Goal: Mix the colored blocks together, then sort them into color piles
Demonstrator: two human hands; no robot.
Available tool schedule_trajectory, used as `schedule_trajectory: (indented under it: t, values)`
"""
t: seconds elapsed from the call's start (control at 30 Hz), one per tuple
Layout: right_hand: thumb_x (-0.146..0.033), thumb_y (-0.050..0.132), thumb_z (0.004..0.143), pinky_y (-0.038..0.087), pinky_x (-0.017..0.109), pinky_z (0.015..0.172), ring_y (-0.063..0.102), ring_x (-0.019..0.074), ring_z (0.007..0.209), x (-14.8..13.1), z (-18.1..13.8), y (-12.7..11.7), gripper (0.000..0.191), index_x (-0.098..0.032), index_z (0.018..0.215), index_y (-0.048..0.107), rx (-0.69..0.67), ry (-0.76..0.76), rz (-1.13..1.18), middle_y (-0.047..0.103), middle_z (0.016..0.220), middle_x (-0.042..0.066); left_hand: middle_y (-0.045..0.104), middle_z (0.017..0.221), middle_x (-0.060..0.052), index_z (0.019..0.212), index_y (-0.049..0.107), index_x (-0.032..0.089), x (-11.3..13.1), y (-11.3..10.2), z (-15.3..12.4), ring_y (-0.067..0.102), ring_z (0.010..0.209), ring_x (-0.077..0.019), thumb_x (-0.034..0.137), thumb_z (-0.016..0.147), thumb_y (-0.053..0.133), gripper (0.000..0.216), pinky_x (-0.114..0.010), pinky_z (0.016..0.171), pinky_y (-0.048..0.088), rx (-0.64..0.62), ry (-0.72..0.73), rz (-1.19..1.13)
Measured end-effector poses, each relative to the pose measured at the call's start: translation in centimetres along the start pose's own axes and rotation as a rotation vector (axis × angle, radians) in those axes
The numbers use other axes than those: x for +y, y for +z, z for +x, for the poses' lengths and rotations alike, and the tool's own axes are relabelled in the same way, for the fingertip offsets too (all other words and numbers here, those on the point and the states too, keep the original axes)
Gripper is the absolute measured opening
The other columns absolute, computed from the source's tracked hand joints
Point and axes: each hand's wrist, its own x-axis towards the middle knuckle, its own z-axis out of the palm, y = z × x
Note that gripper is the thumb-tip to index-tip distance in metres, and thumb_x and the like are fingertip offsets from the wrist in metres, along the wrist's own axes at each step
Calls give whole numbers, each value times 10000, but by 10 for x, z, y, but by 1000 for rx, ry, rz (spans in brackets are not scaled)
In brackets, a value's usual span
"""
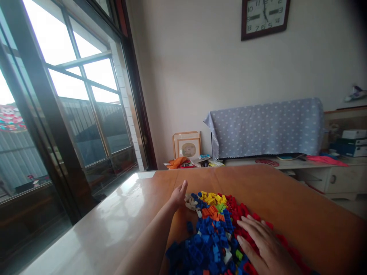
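A heap of plastic toy building bricks lies on the table before me, roughly grouped by colour. My right hand (260,240) rests palm down on the red bricks (239,212), fingers spread. My left hand (179,195) is held on edge at the far left of the heap, a digit stretched up, beside the white and grey bricks (190,202); part of its fingers is hidden. Blue bricks (205,242) fill the near part. Orange bricks (211,212) and yellow bricks (212,198) lie farther back, with a few green bricks (221,207) between.
The brown table (301,206) has a glossy pale reflection on its left. Past its far edge stand a low white cabinet (341,181), a spotted blue cloth (266,128) draped over something wide, and a framed picture (189,148). Large windows (86,99) line the left side.
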Motion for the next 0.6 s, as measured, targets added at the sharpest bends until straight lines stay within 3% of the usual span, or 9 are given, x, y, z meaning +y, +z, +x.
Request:
schedule_trajectory:
  t: [0.13, 0.27, 0.43, 0.6]
  values:
    - [-542, 538, 944, 474, 605, 1096, 542, 345, 1339, 1, -2, 3, 480, -279, 1331, 646, -11, 4, -51, 609, 1421, 75, 767, 1051, -127, 976, 766, 159, -4, 21, 5, 660, 1112, -326, 833, 804, 419, 777, -333, 916, 484, -106, -5, 83]
    - [-557, 520, 951, 470, 592, 1105, 488, 347, 1388, 2, -6, 4, 515, -275, 1369, 627, -66, 35, -52, 551, 1481, 79, 746, 872, -79, 822, 751, 166, -1, 37, 1, 659, 948, -271, 790, 774, 529, 664, -294, 809, 481, -222, 33, 104]
    - [-547, 504, 963, 414, 582, 1153, 371, 339, 1466, -5, -6, 0, 526, -274, 1403, 597, -122, 75, 7, 486, 1538, 75, 698, 854, -50, 892, 732, 137, 8, 45, -12, 597, 854, -211, 776, 811, 502, 684, -275, 738, 458, -350, 60, 65]
    - [-532, 495, 970, 380, 586, 1173, 319, 340, 1491, -12, -4, -6, 517, -262, 1399, 599, -128, 105, 49, 443, 1568, 86, 702, 979, -56, 1009, 740, 134, 30, 53, -31, 593, 876, -194, 761, 865, 446, 708, -281, 790, 468, -468, 70, -2]
